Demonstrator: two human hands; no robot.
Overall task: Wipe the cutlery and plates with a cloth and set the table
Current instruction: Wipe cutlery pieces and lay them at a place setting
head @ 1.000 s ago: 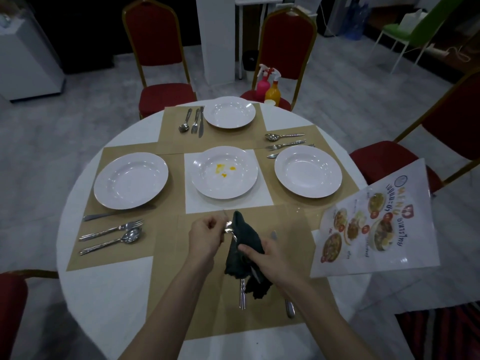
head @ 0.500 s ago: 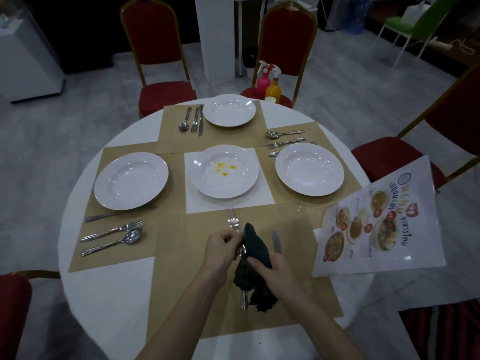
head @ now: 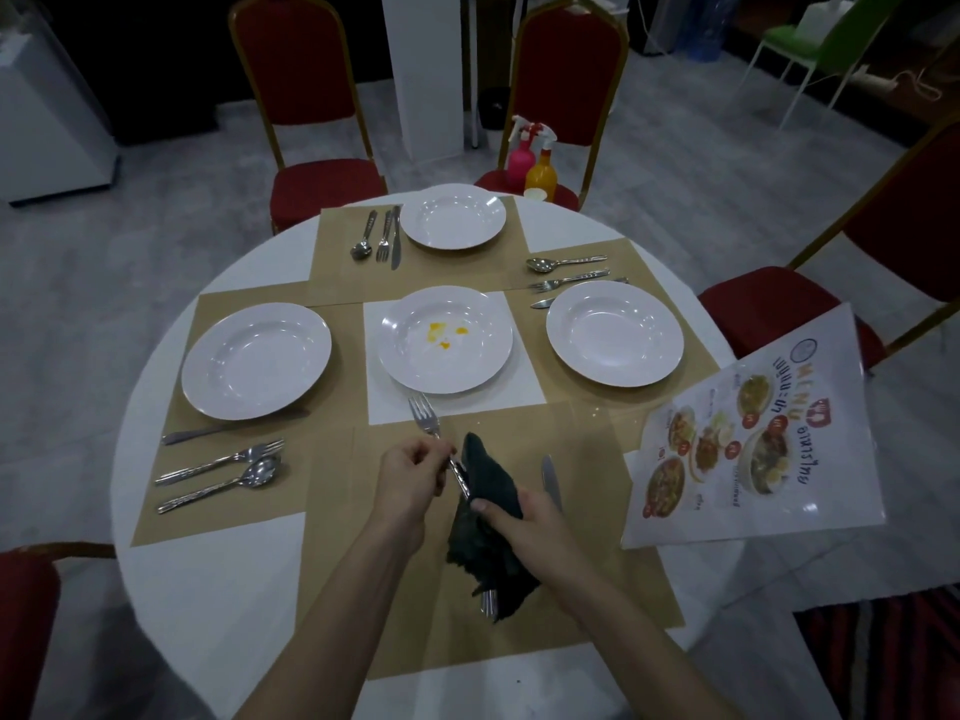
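- Pinching fork (head: 427, 424) mid-handle: left hand (head: 410, 485) fingers clamped, near table (head: 208, 579) front edge.
- Right hand (head: 524, 517) fingers clamped on dark cloth (head: 491, 537); cloth hides lower handle.
- Knife (head: 550, 478) partly hidden behind right hand.

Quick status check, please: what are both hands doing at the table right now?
Left hand pinches fork. Right hand grips dark cloth around fork's handle. Knife lies beside right hand; centre plate still stained yellow.
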